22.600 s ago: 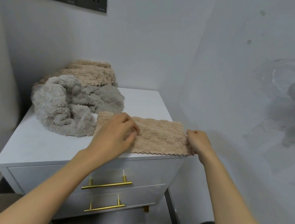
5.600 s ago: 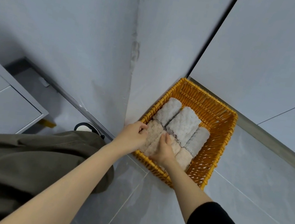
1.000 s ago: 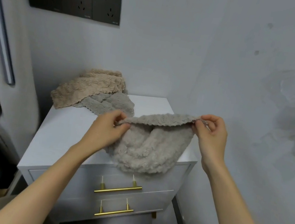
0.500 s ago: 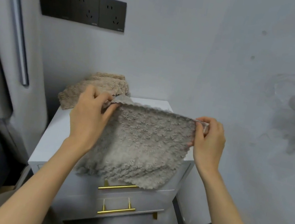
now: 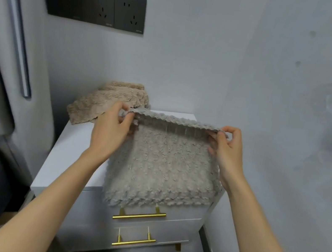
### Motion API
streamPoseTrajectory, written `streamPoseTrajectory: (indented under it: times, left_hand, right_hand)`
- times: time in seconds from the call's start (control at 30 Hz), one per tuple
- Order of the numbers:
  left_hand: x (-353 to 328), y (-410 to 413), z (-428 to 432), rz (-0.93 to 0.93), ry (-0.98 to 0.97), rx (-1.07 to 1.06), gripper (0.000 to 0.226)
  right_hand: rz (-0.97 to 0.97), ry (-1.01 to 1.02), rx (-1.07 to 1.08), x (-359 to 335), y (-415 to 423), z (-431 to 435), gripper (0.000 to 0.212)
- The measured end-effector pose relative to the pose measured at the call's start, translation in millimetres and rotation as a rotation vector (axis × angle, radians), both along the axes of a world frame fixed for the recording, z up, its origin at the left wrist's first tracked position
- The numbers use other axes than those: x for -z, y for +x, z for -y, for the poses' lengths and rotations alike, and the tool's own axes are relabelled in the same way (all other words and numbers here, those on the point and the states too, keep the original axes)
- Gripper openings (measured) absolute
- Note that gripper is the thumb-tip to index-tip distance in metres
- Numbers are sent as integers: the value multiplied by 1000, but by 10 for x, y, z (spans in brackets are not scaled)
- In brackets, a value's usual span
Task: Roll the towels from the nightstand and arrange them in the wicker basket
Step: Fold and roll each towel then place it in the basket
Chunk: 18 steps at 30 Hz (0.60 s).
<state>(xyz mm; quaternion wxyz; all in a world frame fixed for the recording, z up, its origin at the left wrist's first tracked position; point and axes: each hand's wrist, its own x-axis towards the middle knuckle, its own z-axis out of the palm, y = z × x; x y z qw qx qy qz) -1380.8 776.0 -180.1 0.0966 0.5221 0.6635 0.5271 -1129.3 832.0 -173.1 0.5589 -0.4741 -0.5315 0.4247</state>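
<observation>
Left hand (image 5: 109,129) and right hand (image 5: 227,151) each pinch a top corner of the grey towel (image 5: 164,165), stretched taut between them; it hangs flat over the front of the nightstand (image 5: 62,156). Beige towels (image 5: 107,102) lie heaped on the surface beyond the left hand, against the wall. Basket not in view.

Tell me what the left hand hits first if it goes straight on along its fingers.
Beyond the gray towel it pinches, likely the beige towel pile behind the left hand on the nightstand; depth unclear.
</observation>
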Motion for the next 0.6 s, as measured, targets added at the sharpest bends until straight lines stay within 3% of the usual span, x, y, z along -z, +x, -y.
streamPoseTrajectory:
  times: [0.3, 0.5, 0.6]
  left_hand:
    - [83, -38, -402, -119, -57, 62, 10]
    - [161, -149, -469, -429, -101, -54, 12]
    - [171, -219, -435, -514, -22, -64, 14]
  right_hand:
    - [32, -112, -7, 205, -114, -493, 4]
    - [121, -147, 16, 286, -141, -625, 3]
    - [181, -122, 45, 229, -88, -581, 4]
